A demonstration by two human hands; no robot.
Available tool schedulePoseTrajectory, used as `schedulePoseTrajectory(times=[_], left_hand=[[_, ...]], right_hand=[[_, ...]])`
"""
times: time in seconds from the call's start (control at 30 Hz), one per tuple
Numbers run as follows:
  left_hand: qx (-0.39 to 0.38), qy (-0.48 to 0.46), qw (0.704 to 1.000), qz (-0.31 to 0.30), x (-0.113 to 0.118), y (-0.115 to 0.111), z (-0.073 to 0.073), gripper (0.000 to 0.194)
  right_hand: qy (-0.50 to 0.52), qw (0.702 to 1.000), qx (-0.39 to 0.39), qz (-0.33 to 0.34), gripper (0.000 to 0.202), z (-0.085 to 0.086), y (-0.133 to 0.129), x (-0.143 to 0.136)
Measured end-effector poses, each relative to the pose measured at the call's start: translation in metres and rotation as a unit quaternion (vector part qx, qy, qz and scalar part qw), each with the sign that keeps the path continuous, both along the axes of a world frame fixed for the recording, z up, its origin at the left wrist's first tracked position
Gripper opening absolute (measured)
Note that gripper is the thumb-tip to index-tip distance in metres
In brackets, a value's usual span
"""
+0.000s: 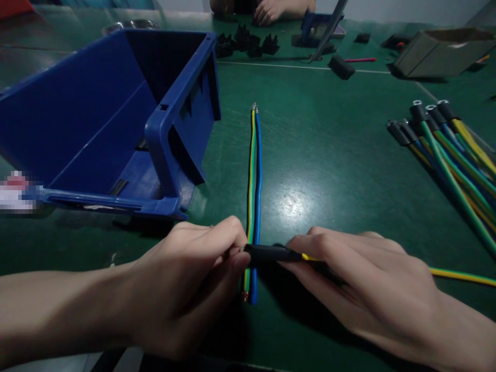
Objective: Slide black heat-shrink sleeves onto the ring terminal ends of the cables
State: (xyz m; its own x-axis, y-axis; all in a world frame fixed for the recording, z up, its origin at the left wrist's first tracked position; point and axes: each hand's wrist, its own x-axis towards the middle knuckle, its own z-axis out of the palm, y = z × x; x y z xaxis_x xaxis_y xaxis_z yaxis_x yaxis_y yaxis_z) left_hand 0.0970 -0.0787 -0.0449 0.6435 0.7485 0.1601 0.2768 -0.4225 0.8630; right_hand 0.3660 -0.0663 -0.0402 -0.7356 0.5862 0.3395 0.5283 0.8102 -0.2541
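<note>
My left hand (pixel 197 274) pinches the left end of a black sleeve (pixel 274 252), at or near a cable tip that its fingertips hide. On the sleeve's other end, my right hand (pixel 364 281) is closed around a yellow-green cable (pixel 461 276), which runs out past the palm to the right. Beneath the sleeve, a second yellow-green wire (pixel 252 181) and a blue wire (pixel 259 181) lie side by side on the table, pointing away from me. Both have metal terminals at the far end; bare copper shows at the yellow-green wire's near end.
A large blue bin (pixel 186 108) stands at the left with small black pieces inside. Several sleeved cables with ring terminals (pixel 457 144) lie at the right. Farther back are black parts (pixel 248 41), a cardboard box (pixel 442 51) and another person's hand (pixel 268 11) on the green table (pixel 329 134).
</note>
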Motion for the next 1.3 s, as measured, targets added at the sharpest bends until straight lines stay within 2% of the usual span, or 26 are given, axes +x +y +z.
schedulePoseTrajectory(times=[0.2,0.5,0.83,1.03,1.3], left_hand=[[-0.041,-0.011,0.999,-0.004,-0.0024,-0.0030,-0.0014,0.015],[-0.064,0.021,0.998,0.005,-0.0032,-0.0033,0.0066,0.017],[-0.041,0.002,0.999,0.014,0.0010,-0.0021,0.0047,0.016],[0.012,-0.004,1.000,0.019,0.0007,-0.0023,0.0011,0.014],[0.014,-0.008,1.000,0.001,-0.0008,-0.0017,-0.0016,0.017]], right_hand=[[-0.001,1.000,0.019,0.000,0.047,-0.0003,-0.0015,0.0004],[-0.005,1.000,0.014,0.002,0.039,0.0016,0.0008,0.0014],[0.010,1.000,0.006,0.008,0.019,0.0029,0.0027,0.0011],[0.010,1.000,-0.014,0.026,0.025,0.0077,0.0052,-0.0005],[-0.009,0.997,-0.070,0.045,0.027,0.0084,0.0050,-0.0010]])
